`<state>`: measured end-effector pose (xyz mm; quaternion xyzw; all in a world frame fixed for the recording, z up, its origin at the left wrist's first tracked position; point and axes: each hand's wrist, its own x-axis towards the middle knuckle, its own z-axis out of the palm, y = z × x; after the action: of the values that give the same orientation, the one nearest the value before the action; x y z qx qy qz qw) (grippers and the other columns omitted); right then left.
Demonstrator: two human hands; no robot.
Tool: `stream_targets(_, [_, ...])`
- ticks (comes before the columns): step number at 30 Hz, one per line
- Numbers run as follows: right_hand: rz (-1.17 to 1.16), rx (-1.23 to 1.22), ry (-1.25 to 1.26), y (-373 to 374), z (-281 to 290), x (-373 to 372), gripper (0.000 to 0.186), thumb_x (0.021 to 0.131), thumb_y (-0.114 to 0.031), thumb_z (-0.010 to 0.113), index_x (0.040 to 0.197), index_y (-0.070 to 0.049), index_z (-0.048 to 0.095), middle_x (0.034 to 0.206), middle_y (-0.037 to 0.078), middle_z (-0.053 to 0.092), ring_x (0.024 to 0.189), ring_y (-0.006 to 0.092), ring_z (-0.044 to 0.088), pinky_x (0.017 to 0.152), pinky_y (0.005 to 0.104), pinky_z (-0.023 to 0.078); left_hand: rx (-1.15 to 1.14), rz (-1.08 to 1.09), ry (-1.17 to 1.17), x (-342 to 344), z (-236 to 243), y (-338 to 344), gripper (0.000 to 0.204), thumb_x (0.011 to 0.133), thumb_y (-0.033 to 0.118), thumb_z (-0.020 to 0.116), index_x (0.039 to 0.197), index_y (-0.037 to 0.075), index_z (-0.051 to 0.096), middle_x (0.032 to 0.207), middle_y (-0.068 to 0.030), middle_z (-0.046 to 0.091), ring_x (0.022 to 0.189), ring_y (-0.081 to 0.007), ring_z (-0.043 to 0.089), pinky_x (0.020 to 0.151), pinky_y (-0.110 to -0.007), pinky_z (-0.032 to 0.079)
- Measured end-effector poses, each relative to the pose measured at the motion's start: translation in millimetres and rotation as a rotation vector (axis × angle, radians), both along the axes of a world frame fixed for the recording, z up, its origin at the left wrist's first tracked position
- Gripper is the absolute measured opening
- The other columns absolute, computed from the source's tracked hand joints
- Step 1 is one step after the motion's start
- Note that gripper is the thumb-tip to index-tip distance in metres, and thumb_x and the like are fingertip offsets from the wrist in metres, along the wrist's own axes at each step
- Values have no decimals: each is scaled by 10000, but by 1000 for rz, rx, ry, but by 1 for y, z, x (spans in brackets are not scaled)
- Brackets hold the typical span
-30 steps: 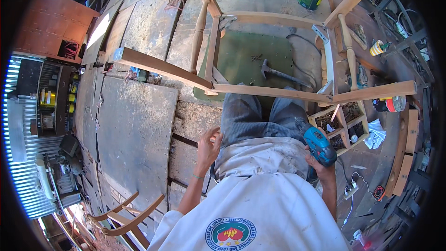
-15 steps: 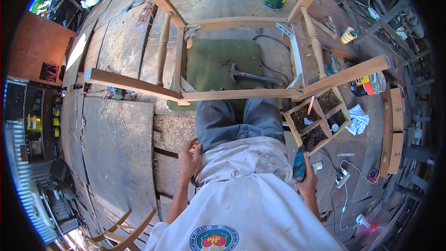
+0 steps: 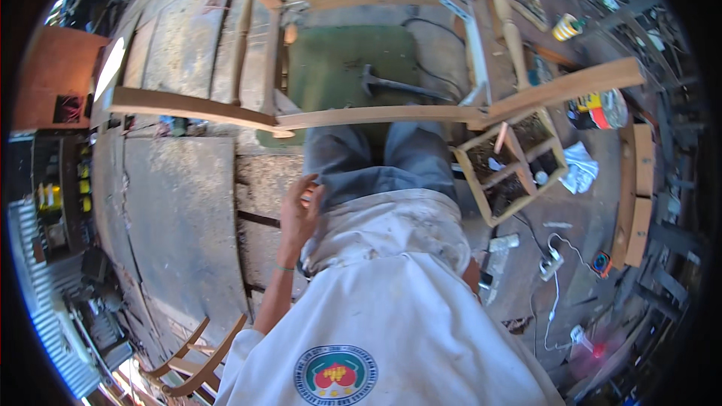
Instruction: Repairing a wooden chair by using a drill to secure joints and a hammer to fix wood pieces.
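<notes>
Where the left hand point(image 3: 299, 209) hung: beside the trousers point(image 3: 376, 180), its fingers loosely curled around nothing visible, perhaps resting.
Right hand point(image 3: 472, 274): mostly hidden by the shirt point(image 3: 406, 301); whether its fingers held anything could not be told.
Wooden frame point(image 3: 376, 115): spanned the space before the knees point(image 3: 329, 143), probably for close reach.
Hammer point(image 3: 406, 87): lay on the green mat point(image 3: 320, 53), likely handy there.
Divided box point(image 3: 475, 188): sat rightward, its compartments apparently sorting small pieces.

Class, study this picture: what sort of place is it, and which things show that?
Probably a woodworking shop: a wooden frame stands before the person, with a hammer and a divided box nearby.
</notes>
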<state>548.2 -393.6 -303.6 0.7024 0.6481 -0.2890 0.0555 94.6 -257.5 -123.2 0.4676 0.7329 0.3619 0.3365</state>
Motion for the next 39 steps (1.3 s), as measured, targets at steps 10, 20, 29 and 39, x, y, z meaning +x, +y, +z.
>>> stream_targets(10, [140,198,-48,39,12,-23,444,809,-294,622,1153,-13,630,1273,173,488,1035,359,489,914,458,383,-22,-56,64,4,14,4,297,948,147,631,1219,25,631,959,-84,666,824,-140,621,710,-275,502])
stream_targets(20, [29,239,70,38,44,-35,709,828,-116,601,1486,-206,351,1267,223,501,978,422,592,822,485,506,-50,-44,9,2,6,5,311,966,196,622,1226,26,628,987,-76,662,860,-142,616,739,-279,488])
stream_targets(29, [-262,125,324,56,82,-23,692,823,-77,672,1456,-174,411,1143,173,578,899,317,644,779,405,524,178,-264,-130,42,98,43,306,926,120,652,1222,43,641,1021,-107,673,925,-175,636,799,-310,491])
stream_targets(39, [-379,100,345,70,81,-16,617,831,11,621,1412,-132,473,966,135,689,780,229,695,705,343,554,558,-551,-137,78,206,55,427,793,234,769,1088,-51,651,978,-171,683,867,-297,657,774,-359,524])
